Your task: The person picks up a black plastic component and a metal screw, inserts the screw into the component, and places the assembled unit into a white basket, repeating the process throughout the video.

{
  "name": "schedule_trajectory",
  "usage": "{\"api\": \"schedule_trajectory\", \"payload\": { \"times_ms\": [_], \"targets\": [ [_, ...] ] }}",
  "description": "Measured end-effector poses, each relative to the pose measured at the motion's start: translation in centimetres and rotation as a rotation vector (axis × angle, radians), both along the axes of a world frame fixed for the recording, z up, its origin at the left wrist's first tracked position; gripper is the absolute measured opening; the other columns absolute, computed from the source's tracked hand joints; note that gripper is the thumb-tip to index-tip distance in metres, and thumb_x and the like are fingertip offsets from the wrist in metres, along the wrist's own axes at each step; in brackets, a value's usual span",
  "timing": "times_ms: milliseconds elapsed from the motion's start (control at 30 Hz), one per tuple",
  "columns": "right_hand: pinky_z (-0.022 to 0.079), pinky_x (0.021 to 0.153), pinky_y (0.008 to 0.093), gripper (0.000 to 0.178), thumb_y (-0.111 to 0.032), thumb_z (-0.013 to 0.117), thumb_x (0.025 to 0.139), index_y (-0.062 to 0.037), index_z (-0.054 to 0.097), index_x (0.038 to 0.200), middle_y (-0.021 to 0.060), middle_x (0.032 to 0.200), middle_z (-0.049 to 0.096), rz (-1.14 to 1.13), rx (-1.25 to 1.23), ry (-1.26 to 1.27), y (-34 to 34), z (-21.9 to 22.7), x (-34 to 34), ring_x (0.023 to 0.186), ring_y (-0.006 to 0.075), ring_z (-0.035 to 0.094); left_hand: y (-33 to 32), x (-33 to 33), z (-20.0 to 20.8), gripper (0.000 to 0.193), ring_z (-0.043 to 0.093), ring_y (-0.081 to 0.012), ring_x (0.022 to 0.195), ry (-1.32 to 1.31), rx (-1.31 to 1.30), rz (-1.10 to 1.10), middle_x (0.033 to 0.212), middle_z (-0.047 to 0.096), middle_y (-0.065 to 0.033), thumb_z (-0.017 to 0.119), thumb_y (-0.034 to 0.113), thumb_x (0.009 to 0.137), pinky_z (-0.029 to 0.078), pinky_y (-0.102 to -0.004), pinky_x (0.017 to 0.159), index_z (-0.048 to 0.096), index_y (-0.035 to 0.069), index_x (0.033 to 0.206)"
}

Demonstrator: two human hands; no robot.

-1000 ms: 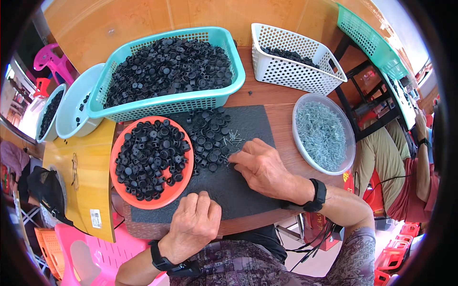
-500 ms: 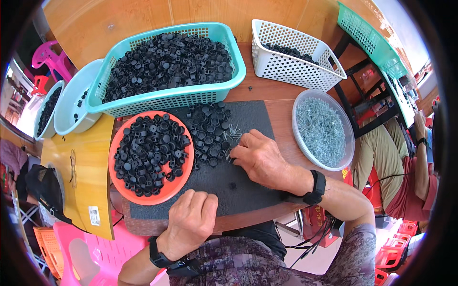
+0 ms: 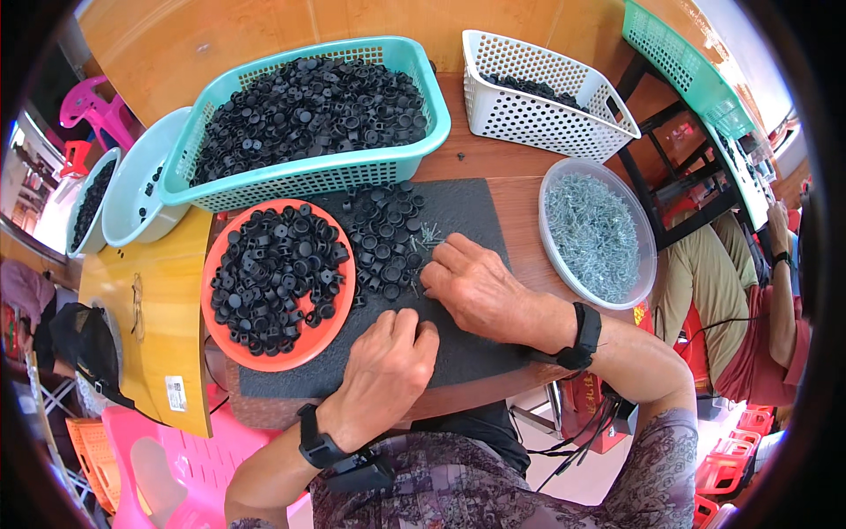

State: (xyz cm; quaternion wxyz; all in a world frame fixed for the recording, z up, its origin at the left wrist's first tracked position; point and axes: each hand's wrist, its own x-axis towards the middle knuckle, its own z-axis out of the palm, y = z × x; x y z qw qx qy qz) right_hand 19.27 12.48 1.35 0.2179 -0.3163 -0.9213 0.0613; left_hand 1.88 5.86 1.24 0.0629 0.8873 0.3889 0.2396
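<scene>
My left hand [image 3: 388,363] hovers over the near part of the dark mat [image 3: 463,207], its fingers curled closed; whatever they hold is hidden. My right hand [image 3: 476,289] is pinched closed beside a small bunch of loose silver screws [image 3: 429,236]; its fingertips are turned away, so I cannot make out what is in them. Left of the screws, small black plastic caps [image 3: 383,247] lie in a loose pile on the mat. An orange-red plate [image 3: 295,354] heaped with similar black parts [image 3: 278,273] stands at the mat's left side.
A teal basket [image 3: 308,176] full of black parts stands behind the mat. A white basket [image 3: 538,130] is at the back right, a clear tub of screws [image 3: 590,238] at the right. Pale blue basins [image 3: 132,198] sit far left. A co-worker's arm [image 3: 780,291] shows at the right.
My left hand has moved right and farther in over the mat, closer to my right hand. My right hand has shifted only slightly and stays by the screws.
</scene>
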Motion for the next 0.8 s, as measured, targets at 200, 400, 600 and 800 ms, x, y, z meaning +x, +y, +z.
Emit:
{"api": "schedule_trajectory", "payload": {
  "times_ms": [200, 400, 600, 800],
  "targets": [
    [0.045, 0.066, 0.0361, 0.012, -0.001, 0.060, 0.060, 0.0002, 0.052, 0.069, 0.0135, 0.074, 0.052, -0.001, -0.003, -0.031, -0.1, 0.0, 0.2, 0.073, 0.0281, 0.051, 0.3, -0.1, 0.0, 0.021, 0.052, -0.0262, 0.071, 0.065, -0.067, 0.009, 0.078, 0.047, -0.0105, 0.060, 0.002, 0.067, 0.044, -0.0344, 0.057, 0.058, -0.001, 0.088],
    [0.044, 0.065, 0.0360, 0.013, -0.004, 0.062, 0.062, -0.0005, 0.052, 0.069, 0.0127, 0.073, 0.051, 0.009, 0.077, -0.055, -0.5, 0.1, 0.4, 0.073, 0.0273, 0.051, -0.9, -0.3, 0.5, 0.022, 0.050, -0.0247, 0.071, 0.127, 0.034, -0.048, 0.077, 0.046, -0.0112, 0.056, 0.003, 0.066, 0.045, -0.0324, 0.058, 0.058, -0.004, 0.087],
    [0.044, 0.064, 0.0380, 0.011, -0.001, 0.060, 0.063, -0.0006, 0.051, 0.070, 0.0137, 0.070, 0.050, -0.021, 0.029, -0.002, -1.1, -0.4, 0.7, 0.070, 0.0295, 0.050, -1.4, -0.9, 0.9, 0.023, 0.048, -0.0238, 0.071, 0.208, 0.054, -0.026, 0.077, 0.046, -0.0117, 0.056, 0.003, 0.064, 0.045, -0.0311, 0.058, 0.057, -0.006, 0.085],
    [0.044, 0.064, 0.0408, 0.012, 0.002, 0.056, 0.070, 0.0016, 0.052, 0.081, 0.0143, 0.072, 0.054, -0.118, -0.264, 0.284, -3.1, 0.2, 1.2, 0.071, 0.0334, 0.052, -1.6, -1.0, 1.9, 0.024, 0.049, -0.0246, 0.073, 0.368, 0.023, -0.043, 0.078, 0.046, -0.0119, 0.055, 0.003, 0.065, 0.045, -0.0313, 0.061, 0.057, -0.006, 0.087]
  ]
}}
